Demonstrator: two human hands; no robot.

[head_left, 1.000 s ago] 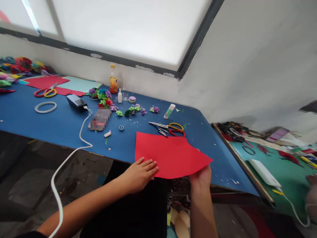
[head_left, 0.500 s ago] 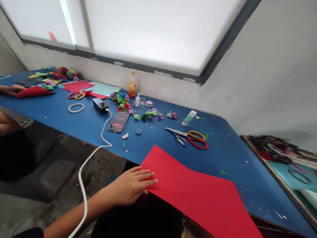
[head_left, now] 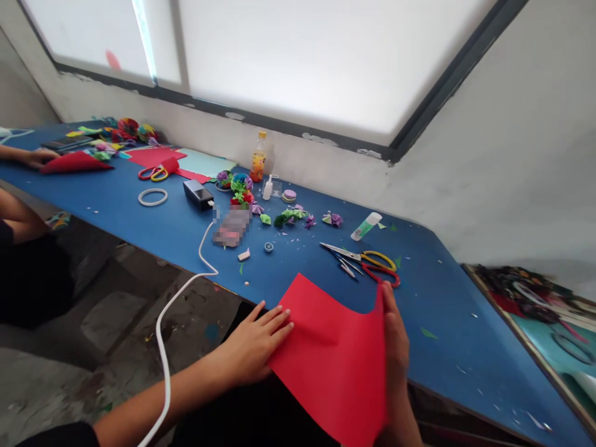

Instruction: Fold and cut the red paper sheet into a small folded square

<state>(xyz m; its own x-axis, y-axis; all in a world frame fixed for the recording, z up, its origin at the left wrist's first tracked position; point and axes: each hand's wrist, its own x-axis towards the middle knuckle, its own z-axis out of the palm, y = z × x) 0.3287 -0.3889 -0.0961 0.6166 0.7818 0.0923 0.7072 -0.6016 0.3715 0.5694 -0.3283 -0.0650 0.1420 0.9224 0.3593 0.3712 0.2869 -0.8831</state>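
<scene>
A sheet of red paper (head_left: pixel 326 360) lies partly over the front edge of the blue table, its right side raised and curving upward. My left hand (head_left: pixel 261 338) rests on the sheet's left edge, fingers stretched out and spread. Behind the raised right side is my right hand (head_left: pixel 395 338), gripping the paper near its upper corner; part of that hand is hidden by the sheet. Just beyond it lie scissors (head_left: pixel 361 256) with one yellow and one red handle, blades pointing left, over a few slim pens or tools (head_left: pixel 347 268).
A glue stick (head_left: pixel 366 226), paper flowers (head_left: pixel 291 215), an orange drink bottle (head_left: pixel 259 158) and a black device (head_left: pixel 198 195) with a white cable (head_left: pixel 162 347) are on the table (head_left: pixel 447 298). At the far left, another person's hand (head_left: pixel 35 158) touches red paper.
My right hand has come into view at the sheet's right side. That side has been lifted and bent up toward the left. My left hand stays on the left edge.
</scene>
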